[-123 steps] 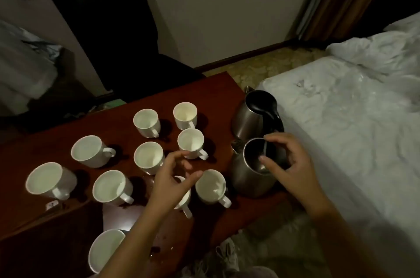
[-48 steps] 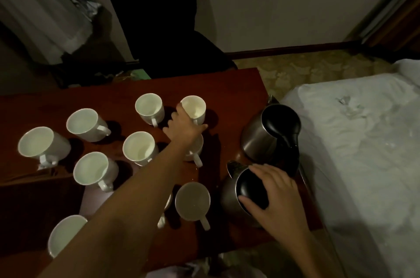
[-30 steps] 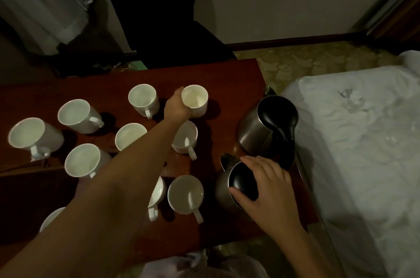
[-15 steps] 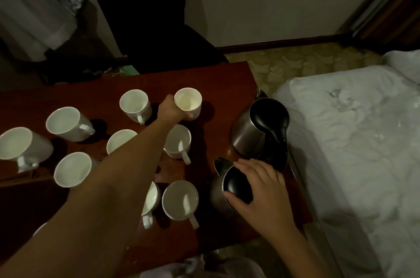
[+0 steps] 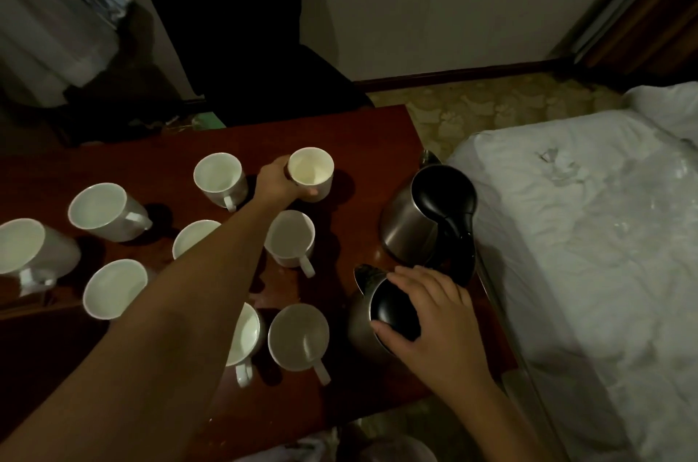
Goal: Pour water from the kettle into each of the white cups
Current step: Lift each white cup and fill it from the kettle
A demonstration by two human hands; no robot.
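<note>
Dim bedroom, and a dark red table (image 5: 370, 144) is sitting right against a white bed (image 5: 585, 235), so both kettles are parked on the bed-side edge within easy reach of the right arm. Left hand (image 5: 277, 182) is reaching way across and gripping the far cup (image 5: 311, 172), fingers curling round its side, probably to drag it closer to the near kettle (image 5: 372, 314) so pouring gets less awkward. Right hand (image 5: 430, 318) is resting on that kettle's dark lid, fingers fairly straight, not really clamping, more like steadying it. Far kettle (image 5: 426, 216) is just standing there untouched. Compared with half a second back, almost nothing is changing: same grip, cup barely shifting. About four seconds ago the left hand was hovering over the near cups (image 5: 298, 337) instead.
</note>
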